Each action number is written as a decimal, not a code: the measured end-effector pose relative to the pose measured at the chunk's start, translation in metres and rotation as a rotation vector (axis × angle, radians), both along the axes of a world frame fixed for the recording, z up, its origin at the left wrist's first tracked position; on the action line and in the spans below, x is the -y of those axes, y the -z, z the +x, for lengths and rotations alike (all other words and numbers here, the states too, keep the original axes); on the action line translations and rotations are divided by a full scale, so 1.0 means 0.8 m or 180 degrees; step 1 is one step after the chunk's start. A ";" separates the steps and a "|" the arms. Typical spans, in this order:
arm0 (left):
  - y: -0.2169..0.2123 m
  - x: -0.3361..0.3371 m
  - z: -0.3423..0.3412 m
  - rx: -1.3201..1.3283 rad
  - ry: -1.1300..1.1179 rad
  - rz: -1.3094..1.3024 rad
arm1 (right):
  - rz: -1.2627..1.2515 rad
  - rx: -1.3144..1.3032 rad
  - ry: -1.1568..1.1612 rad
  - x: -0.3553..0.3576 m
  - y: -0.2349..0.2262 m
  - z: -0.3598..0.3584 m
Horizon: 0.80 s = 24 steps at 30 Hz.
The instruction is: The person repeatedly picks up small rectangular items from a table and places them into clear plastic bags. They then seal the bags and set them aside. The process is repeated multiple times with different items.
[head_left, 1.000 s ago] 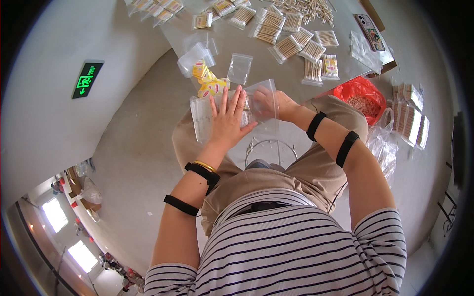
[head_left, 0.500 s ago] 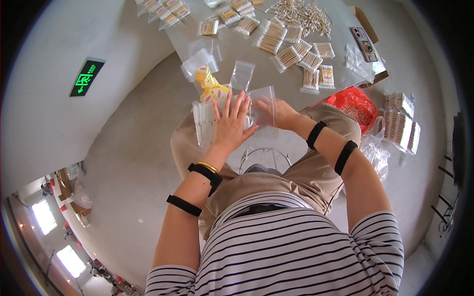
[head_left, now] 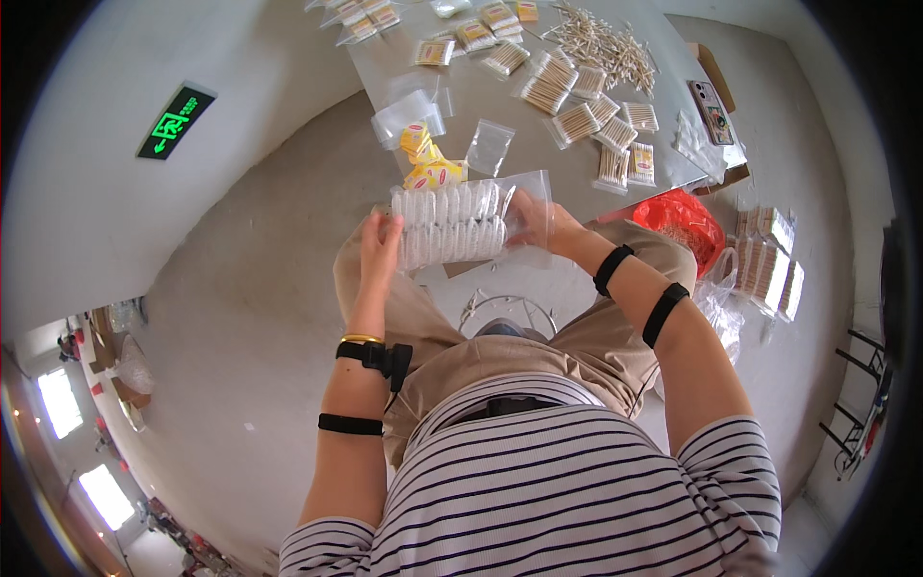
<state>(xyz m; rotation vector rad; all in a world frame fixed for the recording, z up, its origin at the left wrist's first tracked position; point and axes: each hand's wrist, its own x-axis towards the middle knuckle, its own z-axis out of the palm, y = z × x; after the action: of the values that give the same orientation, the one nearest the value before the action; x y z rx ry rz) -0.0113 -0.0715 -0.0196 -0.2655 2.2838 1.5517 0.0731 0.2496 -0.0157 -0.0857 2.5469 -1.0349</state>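
A clear plastic bag packed with two rows of white-ended cotton swab packs lies across above my lap, at the table's near edge. My left hand grips its left end, thumb toward me. At the loose, unfilled right end my right hand is closed on the film, its fingertips partly hidden by the plastic. Just beyond the bag are yellow printed cards. A small empty zip bag lies beside them on the table.
Several cotton swab packs, a heap of loose swabs and a phone are on the grey table. A red bag of swabs and stacked packs stand to the right, near a clear plastic bag.
My left hand has gone from lying flat on top of the bag to holding its left end. The bag's filled rows now face up to view. My right hand stays at the right end.
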 end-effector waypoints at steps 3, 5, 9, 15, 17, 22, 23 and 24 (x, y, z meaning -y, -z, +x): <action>0.016 0.005 0.018 -0.0246 0.0938 0.0097 | 0.0057 0.0084 0.0292 -0.003 0.010 0.002; 0.022 -0.003 0.029 -0.0402 0.0843 0.0164 | -0.0031 0.0005 0.0284 -0.006 0.019 0.008; 0.019 -0.014 0.041 -0.0716 0.0971 0.0096 | -0.0268 -0.0193 0.0103 -0.014 0.025 0.010; -0.003 -0.031 0.070 -0.0765 0.1151 -0.0622 | 0.0299 -0.0488 -0.0492 -0.047 0.034 -0.005; 0.023 -0.020 0.063 -0.0525 0.0968 -0.0284 | 0.0353 -0.0388 -0.0564 -0.055 0.035 -0.009; 0.055 -0.018 0.036 -0.0483 0.0543 0.0479 | 0.0235 -0.0271 -0.0442 -0.051 0.032 -0.009; 0.054 -0.021 0.030 -0.0566 0.0624 0.0547 | 0.0228 -0.0237 -0.0412 -0.052 0.031 -0.009; 0.050 -0.022 0.027 -0.0647 0.0704 0.0603 | 0.0210 -0.0202 -0.0383 -0.049 0.029 -0.009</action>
<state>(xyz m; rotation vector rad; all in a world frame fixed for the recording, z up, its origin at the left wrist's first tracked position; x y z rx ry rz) 0.0099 -0.0538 -0.0600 0.1970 2.2014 1.7270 0.0661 0.2886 -0.0390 -0.2543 2.5946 -0.9156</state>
